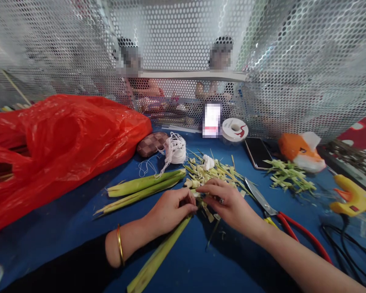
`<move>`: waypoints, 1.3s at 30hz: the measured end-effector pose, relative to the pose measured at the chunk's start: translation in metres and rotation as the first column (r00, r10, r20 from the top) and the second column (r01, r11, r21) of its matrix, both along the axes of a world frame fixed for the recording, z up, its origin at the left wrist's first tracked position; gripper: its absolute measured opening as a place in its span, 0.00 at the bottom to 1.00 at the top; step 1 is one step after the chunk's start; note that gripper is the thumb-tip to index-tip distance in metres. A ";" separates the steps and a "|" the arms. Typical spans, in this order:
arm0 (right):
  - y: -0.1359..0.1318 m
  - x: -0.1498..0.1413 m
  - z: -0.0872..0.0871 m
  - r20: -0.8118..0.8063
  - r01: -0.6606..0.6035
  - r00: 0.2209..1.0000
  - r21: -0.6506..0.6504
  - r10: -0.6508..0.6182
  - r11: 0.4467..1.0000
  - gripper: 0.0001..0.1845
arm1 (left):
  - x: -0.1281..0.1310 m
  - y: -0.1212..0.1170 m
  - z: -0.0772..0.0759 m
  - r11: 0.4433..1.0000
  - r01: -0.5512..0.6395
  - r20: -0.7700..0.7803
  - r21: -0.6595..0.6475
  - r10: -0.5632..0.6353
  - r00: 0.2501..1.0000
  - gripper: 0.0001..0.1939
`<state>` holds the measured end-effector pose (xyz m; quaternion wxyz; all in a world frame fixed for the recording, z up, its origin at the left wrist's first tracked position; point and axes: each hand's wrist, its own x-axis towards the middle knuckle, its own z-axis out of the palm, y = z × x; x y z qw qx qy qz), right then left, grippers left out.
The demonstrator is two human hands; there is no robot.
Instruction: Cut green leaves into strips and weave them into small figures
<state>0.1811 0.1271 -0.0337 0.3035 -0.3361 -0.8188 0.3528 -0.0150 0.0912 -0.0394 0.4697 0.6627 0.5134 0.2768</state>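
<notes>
1 green stalk [161, 256] nearest, low in view: long axis diag., near end at bottom edge L of centre, far end pointing up & to R, into the fingers of L hand [171, 209]. L hand pinches it btwn thumb & fingers close to that far end; most of the stalk sticks out on the near side, below the palm, just above or on blue table [195, 268]. 1 gold bangle [120, 246] on L wrist. R hand [228, 199] w/ fingers bent, tips right by the stalk's far end; can't tell if they grip it.

R of R hand: 1 pr. scissors [270, 207], red handles toward the viewer, & 1 yellow glue gun [355, 199] w/ black cord.

Past the L hand: 2 more stalks [146, 183] side by side, approx. crosswise, R ends slightly farther off. Past the R hand: 1 big pile of scraps [225, 169]; 1 smaller pile [291, 179] farther R, pcs too many to count.

Farther: 1 red bag [67, 142] at L, then 1 checked pouch [152, 144], 1 bundle white string [175, 148], 1 dark phone [258, 152] flat, 1 orange pack [301, 150], 1 white spool [228, 127], 1 lit screen [212, 118] upright.

Back: mesh panel [177, 36], 2 people [215, 91] visible thru it.
</notes>
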 end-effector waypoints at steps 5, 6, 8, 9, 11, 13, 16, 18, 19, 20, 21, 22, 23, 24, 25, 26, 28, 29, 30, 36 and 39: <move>-0.004 -0.006 -0.009 0.185 -0.056 0.982 0.138 0.029 0.989 0.15 | 0.000 0.001 -0.002 1.000 0.013 -0.011 -0.004 -0.013 1.000 0.02; -0.005 -0.007 -0.011 0.198 -0.053 0.980 0.140 0.024 0.989 0.14 | 0.000 0.001 -0.002 1.000 0.014 -0.006 -0.009 -0.014 1.000 0.01; -0.005 -0.007 -0.012 0.203 -0.038 0.979 0.147 0.007 0.988 0.11 | 0.001 0.000 -0.002 1.000 0.015 0.010 -0.023 -0.015 1.000 0.01; -0.005 -0.007 -0.012 0.197 -0.028 0.980 0.153 -0.003 0.988 0.10 | 0.001 0.000 -0.002 0.999 0.010 0.019 -0.033 -0.009 1.000 0.02; -0.004 -0.005 -0.011 0.180 -0.009 0.983 0.171 -0.022 0.985 0.08 | 0.002 0.000 0.000 0.998 -0.012 0.034 -0.058 0.014 0.999 0.03; -0.004 -0.004 -0.007 0.178 -0.002 0.984 0.187 -0.032 0.982 0.08 | 0.002 0.001 0.001 0.996 -0.035 0.068 -0.085 0.041 0.997 0.03; -0.004 -0.003 -0.002 0.195 -0.021 0.981 0.177 -0.015 0.984 0.09 | 0.003 0.002 0.001 0.993 -0.052 0.132 -0.103 0.066 0.989 0.03; -0.006 -0.003 0.001 0.199 -0.038 0.980 0.146 0.008 0.988 0.08 | 0.002 0.003 0.000 0.992 -0.063 0.166 -0.108 0.080 0.983 0.03; -0.006 -0.003 0.003 0.198 -0.047 0.980 0.127 0.021 0.991 0.07 | 0.002 0.004 0.000 0.991 -0.072 0.180 -0.116 0.092 0.979 0.03; -0.007 -0.002 0.003 0.197 -0.055 0.980 0.108 0.033 0.993 0.06 | 0.002 0.004 -0.001 0.988 -0.081 0.195 -0.130 0.105 0.975 0.03; -0.008 -0.002 0.004 0.199 -0.062 0.979 0.090 0.043 0.994 0.06 | 0.002 0.005 -0.001 0.985 -0.088 0.209 -0.151 0.119 0.971 0.04; -0.008 -0.002 0.005 0.202 -0.070 0.978 0.077 0.053 0.995 0.06 | 0.002 0.006 -0.001 0.980 -0.095 0.220 -0.174 0.133 0.966 0.04; -0.009 -0.002 0.005 0.208 -0.077 0.976 0.067 0.062 0.995 0.06 | 0.001 0.006 -0.001 0.975 -0.099 0.231 -0.197 0.144 0.962 0.04; -0.009 -0.003 0.005 0.214 -0.084 0.974 0.061 0.069 0.995 0.06 | 0.001 0.007 -0.001 0.971 -0.101 0.239 -0.217 0.154 0.959 0.04; -0.009 -0.003 0.005 0.222 -0.092 0.972 0.057 0.077 0.994 0.06 | 0.001 0.007 -0.001 0.967 -0.103 0.245 -0.233 0.161 0.956 0.05; -0.009 -0.004 0.005 0.228 -0.100 0.970 0.055 0.084 0.993 0.06 | 0.001 0.008 0.000 0.965 -0.105 0.248 -0.242 0.166 0.954 0.05; -0.009 -0.005 0.005 0.241 -0.112 0.966 0.055 0.095 0.992 0.06 | 0.000 0.008 0.000 0.961 -0.110 0.250 -0.253 0.175 0.952 0.06; -0.009 -0.006 0.005 0.247 -0.113 0.964 0.055 0.096 0.992 0.06 | 0.000 0.009 0.000 0.960 -0.110 0.250 -0.257 0.176 0.952 0.06; -0.009 -0.007 0.005 0.255 -0.113 0.962 0.054 0.096 0.992 0.07 | 0.000 0.009 0.000 0.959 -0.108 0.248 -0.261 0.175 0.953 0.06; -0.009 -0.005 0.004 0.269 -0.099 0.959 0.031 0.087 0.995 0.07 | -0.002 0.009 -0.002 0.965 -0.074 0.258 -0.253 0.142 0.956 0.05; -0.008 -0.004 0.002 0.206 -0.044 0.978 0.065 0.029 0.997 0.07 | -0.002 0.007 -0.005 0.974 -0.061 0.258 -0.218 0.117 0.959 0.04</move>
